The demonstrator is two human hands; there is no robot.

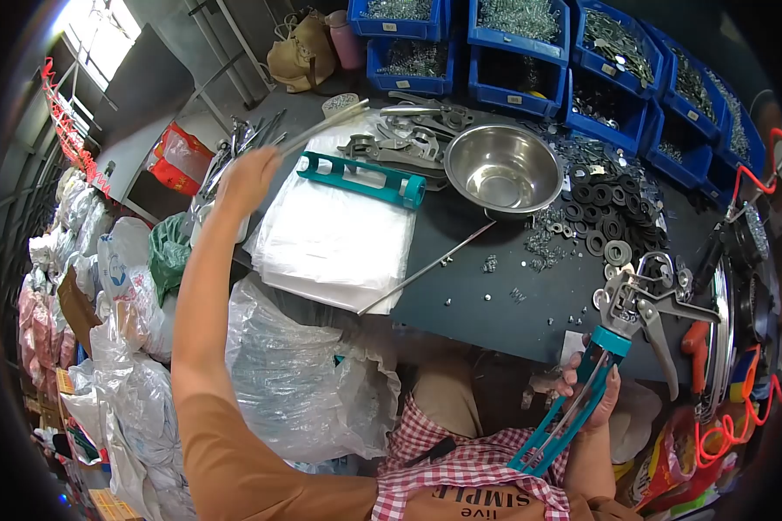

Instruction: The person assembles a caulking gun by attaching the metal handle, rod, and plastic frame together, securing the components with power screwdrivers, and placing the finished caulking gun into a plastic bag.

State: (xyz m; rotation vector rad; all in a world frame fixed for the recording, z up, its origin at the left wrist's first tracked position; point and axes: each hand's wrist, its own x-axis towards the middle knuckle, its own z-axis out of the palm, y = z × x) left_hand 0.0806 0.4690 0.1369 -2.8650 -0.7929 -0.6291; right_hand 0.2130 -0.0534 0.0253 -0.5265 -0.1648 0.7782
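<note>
My left hand, reaching far forward at the left, is closed around thin pale metal rods that point away to the right. Beneath them are a stack of white plastic sheets and a teal caulking gun frame. Near my lap, my right hand grips the teal frame of a caulking gun. Its grey metal handle and trigger point up and to the right. A rod runs inside that frame. Another thin rod lies across the sheets' right edge.
A steel bowl stands behind grey metal handle parts. Black rubber rings and small springs lie loose on the dark table. Blue bins line the back. Red coiled hoses hang at right; plastic bags fill the left.
</note>
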